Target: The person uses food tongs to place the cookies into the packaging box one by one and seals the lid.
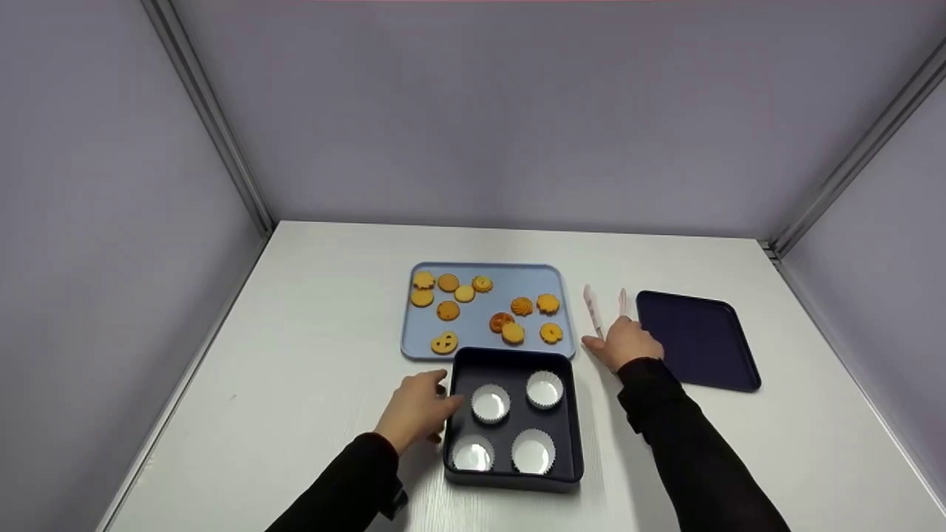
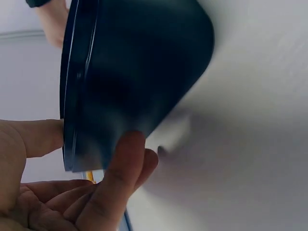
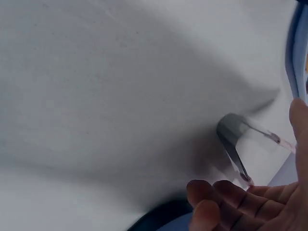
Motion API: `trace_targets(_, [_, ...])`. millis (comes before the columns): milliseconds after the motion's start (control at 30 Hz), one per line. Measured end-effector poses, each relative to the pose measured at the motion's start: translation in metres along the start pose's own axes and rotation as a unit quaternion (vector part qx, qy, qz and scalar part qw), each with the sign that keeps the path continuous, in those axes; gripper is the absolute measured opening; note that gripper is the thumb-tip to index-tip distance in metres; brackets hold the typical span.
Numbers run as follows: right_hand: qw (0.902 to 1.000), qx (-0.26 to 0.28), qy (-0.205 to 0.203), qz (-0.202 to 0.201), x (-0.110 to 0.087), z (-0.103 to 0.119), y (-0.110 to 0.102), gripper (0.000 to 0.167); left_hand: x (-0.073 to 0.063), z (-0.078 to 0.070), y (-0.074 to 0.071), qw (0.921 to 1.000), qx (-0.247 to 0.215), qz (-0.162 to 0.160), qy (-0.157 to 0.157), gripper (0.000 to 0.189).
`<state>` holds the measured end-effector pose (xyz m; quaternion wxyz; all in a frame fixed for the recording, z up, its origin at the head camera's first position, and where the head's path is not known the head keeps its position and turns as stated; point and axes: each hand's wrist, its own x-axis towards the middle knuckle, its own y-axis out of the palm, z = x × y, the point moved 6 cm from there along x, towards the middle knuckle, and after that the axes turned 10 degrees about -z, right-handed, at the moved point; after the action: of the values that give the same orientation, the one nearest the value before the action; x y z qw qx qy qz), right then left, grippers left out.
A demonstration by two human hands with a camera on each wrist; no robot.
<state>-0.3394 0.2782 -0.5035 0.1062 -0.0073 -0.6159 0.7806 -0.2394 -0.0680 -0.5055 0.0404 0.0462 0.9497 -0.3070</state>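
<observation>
My left hand [image 1: 420, 408] is at the left wall of a deep dark square pan [image 1: 510, 414]. Its thumb lies over the rim and its fingers are against the outer wall, gripping the pan [image 2: 134, 62]. Inside the pan stand several white fluted paper cups [image 1: 533, 451]. My right hand [image 1: 624, 346] reaches over a pair of tongs [image 1: 593, 310] with pale pinkish tips, right of the pan. In the right wrist view the tongs [image 3: 231, 127] lie spread between the thumb and the other fingers, which are apart from each other.
Behind the pan lies a light blue tray [image 1: 484, 273] with several cookies [image 1: 448, 310], its front edge overlapped by the pan. A flat dark navy tray [image 1: 698, 340] is at the right, close to my right hand. Pale panels [image 1: 502, 111] enclose the white table [image 1: 318, 310].
</observation>
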Motion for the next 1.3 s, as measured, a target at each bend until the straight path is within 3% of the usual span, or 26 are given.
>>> trace_targets(133, [0.9999,-0.004,0.004,-0.014,0.000,0.002,0.005,0.072,-0.001,0.000,0.005,0.9988,-0.046,0.017,-0.005,0.052])
trace_targets(467, [0.9991,0.034,0.010,0.023,0.012,-0.004,0.010,0.033,-0.007,-0.004,0.006,0.9984,-0.043,0.036,0.005,0.053])
trace_targets(700, [0.9975,0.060,0.005,0.038,0.010,-0.007,0.004,0.040,-0.009,-0.002,0.006,0.9988,-0.037,0.034,0.000,0.052])
trace_targets(867, [0.9948,0.095,-0.023,0.030,0.012,-0.008,-0.005,0.043,-0.010,-0.001,0.005,0.9990,-0.033,0.029,0.005,0.049])
trace_targets(1167, [0.9773,0.197,-0.077,-0.005,0.015,-0.005,-0.030,0.034,-0.011,-0.001,0.006,0.9989,-0.038,0.026,0.011,0.052])
trace_targets(1300, [0.9715,0.215,-0.100,-0.001,0.012,0.000,-0.035,0.042,-0.010,0.000,0.006,0.9991,-0.032,0.026,0.012,0.050])
